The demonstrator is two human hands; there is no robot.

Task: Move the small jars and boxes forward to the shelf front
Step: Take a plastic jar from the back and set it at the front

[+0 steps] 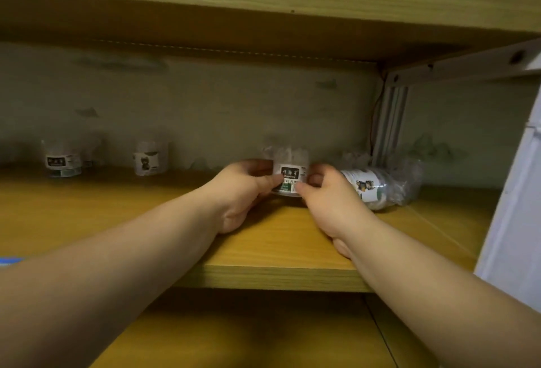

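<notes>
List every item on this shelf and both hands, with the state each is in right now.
Middle jar: upright, gripped from both sides.
Left hand: grips the middle jar.
Right hand: grips the middle jar.
Wrapped jar: on its side, right of the hands.
Far-left jar: upright, at the back.
Cat-label jar: upright, at the back.

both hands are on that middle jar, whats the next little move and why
Probably draw the jar straight toward the shelf front edge. The left hand and right hand grip it from either side, it sits well back from the edge, and the bare wood in front looks free. Two jars at far left wait by the wall.
</notes>
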